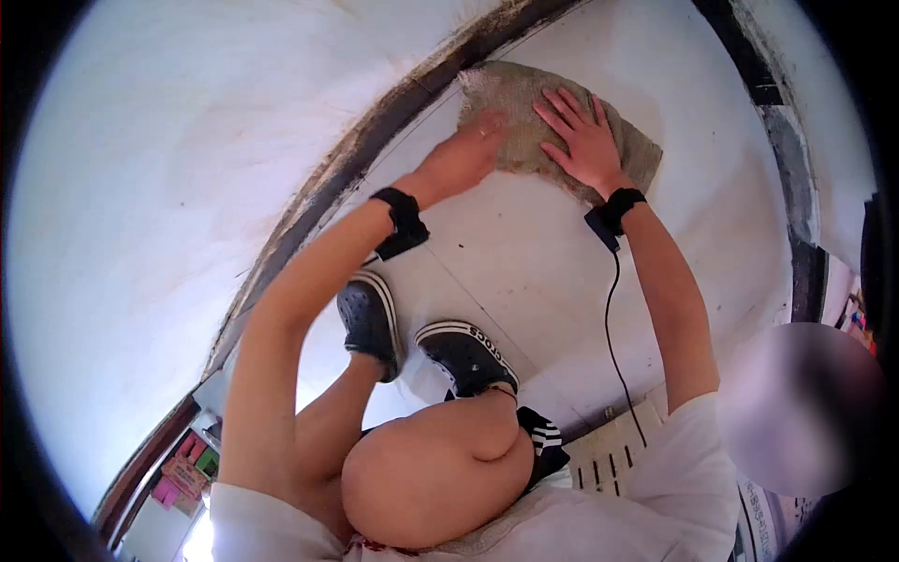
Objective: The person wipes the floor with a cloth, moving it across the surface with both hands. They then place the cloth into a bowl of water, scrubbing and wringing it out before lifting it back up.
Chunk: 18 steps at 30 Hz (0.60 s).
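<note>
A grey-brown cloth [524,94], coarse like sacking, lies on the pale tiled floor. Its left edge looks frayed. My right hand [585,140] rests flat on top of the cloth with fingers spread. At the cloth's left edge is my left hand [464,159], its fingers curled in against the fabric; the fingertips are partly hidden and a little blurred. A black strap with a small box sits on my left wrist [403,223], and another on my right wrist [616,215].
Dark, worn skirting [346,178] runs along the wall on the left, with another dark strip [791,187] on the right. My feet in dark clogs [468,356] are on the floor below. A black cable [609,318] hangs from the right strap. Colourful boxes [183,473] stand at lower left.
</note>
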{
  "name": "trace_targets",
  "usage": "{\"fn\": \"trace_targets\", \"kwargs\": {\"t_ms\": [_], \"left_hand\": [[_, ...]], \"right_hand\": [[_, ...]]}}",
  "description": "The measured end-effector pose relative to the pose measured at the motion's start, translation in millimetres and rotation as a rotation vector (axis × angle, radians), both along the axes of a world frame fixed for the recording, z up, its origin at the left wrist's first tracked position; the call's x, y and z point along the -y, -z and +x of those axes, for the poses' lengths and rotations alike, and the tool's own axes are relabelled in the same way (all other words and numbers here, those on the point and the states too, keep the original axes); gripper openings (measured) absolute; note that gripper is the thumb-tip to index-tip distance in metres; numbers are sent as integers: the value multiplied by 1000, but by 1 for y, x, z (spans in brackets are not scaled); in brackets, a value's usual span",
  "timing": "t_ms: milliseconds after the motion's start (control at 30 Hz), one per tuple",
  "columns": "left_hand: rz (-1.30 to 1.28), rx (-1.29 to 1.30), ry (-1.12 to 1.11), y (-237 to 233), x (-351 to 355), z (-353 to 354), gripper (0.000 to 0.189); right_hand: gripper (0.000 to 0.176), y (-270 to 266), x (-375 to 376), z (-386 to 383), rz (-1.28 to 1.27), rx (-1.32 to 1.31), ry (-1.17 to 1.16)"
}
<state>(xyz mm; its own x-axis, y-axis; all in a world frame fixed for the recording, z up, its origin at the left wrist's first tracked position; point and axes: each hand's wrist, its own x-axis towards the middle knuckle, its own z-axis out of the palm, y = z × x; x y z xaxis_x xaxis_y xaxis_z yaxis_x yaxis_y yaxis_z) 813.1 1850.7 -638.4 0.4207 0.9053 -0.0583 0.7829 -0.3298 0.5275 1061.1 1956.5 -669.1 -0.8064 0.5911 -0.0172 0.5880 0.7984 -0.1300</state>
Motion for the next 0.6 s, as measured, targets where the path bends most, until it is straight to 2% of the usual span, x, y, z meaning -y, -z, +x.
{"fn": "trace_targets", "kwargs": {"t_ms": [100, 167, 300, 400, 500, 600], "left_hand": [[52, -93, -13, 18, 13, 8, 55], [-49, -125, -31, 6, 13, 12, 56], [-315, -303, -48, -11, -30, 23, 56], [275, -227, 5, 18, -52, 30, 55], [306, -77, 96, 54, -58, 34, 59], [335, -234, 99, 56, -47, 31, 60]], "right_hand": [[60, -1, -2, -3, -2, 4, -5], [61, 2, -2, -1, -11, -5, 6], [60, 1, -3, 1, -31, -28, 0], [60, 7, -3, 2, 0, -11, -1], [65, 20, -3, 5, 108, 45, 19], [68, 11, 25, -1, 292, 21, 399]]}}
